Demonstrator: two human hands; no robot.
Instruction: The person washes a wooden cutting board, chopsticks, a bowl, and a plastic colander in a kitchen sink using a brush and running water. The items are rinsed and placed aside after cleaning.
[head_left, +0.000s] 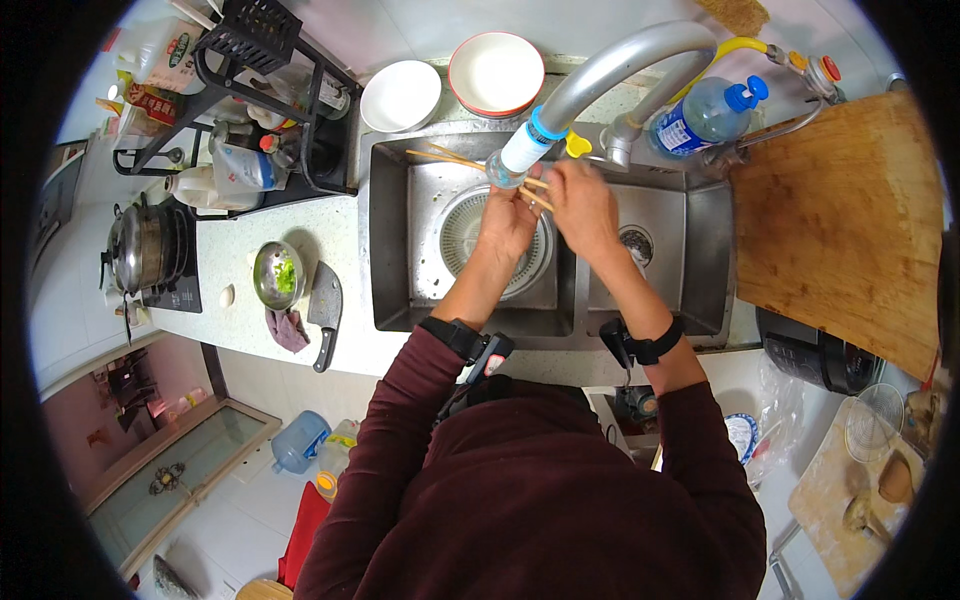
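Under the filter nozzle (517, 154) of the kitchen faucet, my left hand (508, 219) is cupped beneath a pair of wooden chopsticks (450, 156). My right hand (579, 201), slightly blurred, closes around the thicker ends of the chopsticks, whose other ends point to the upper left. Below both hands a round strainer basket (459, 229) sits in the left basin of the stainless steel sink (390, 255). The left fingers are partly hidden by the nozzle, so their hold on the chopsticks is unclear.
Left of the sink lie a cleaver (325, 296), a metal bowl (264, 279) with chopped greens, a cloth (286, 331) and an egg (226, 296). Two white bowls, one red-rimmed (496, 73), stand behind the sink. At right are a blue pump bottle (686, 124) and a large wooden board (832, 225).
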